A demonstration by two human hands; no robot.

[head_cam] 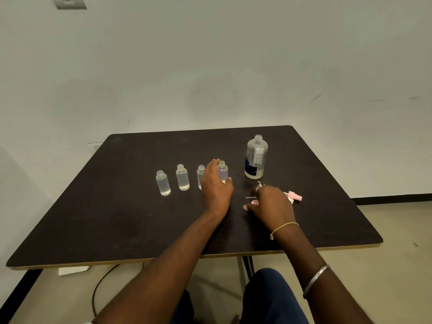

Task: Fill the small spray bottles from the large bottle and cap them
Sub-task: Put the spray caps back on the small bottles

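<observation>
Small spray bottles [182, 177], four and all uncapped, stand in a row mid-worktop [117, 218]; the two leftmost show clear liquid. The left hand [216, 190] curls its fingers round the rightmost. The large bottle [256, 157] stands open just beside it, its level unclear. The right hand [273, 204] curls its fingers over pink spray caps [295, 196]; whether they grip one cannot be told.

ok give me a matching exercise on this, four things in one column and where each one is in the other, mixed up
1 large bottle
2 left hand
3 right hand
4 leftmost small bottle

a over the pink caps
b left end of the row, untouched
c round the rightmost small bottle
d right of the row, uncapped

Pairs: 1-d, 2-c, 3-a, 4-b
</observation>
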